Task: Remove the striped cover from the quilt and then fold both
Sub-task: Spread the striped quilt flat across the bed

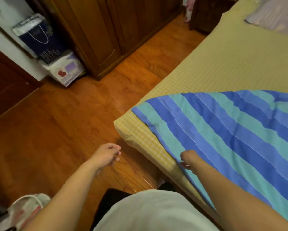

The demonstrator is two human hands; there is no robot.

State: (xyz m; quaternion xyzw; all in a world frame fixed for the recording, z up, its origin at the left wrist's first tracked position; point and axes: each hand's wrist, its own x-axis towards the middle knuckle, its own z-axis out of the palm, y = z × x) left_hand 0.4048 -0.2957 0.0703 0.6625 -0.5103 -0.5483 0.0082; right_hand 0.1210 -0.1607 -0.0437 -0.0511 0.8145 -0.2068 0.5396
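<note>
The striped cover (226,130) is pinched at its near edge by the right hand (188,158), though that grip is partly hidden. The left hand (106,155) is held loosely curled, holding nothing, over the floor (56,130). The cover is spread on the bed (223,64), cut off at right.

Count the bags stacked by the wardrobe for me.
2 that I can tell: a dark blue bag leaning on the wall, and a white box-like bag below it. More may be hidden behind.

print on dark paper bag (40,39) and box (65,70) too blurred; nothing legible.
</note>
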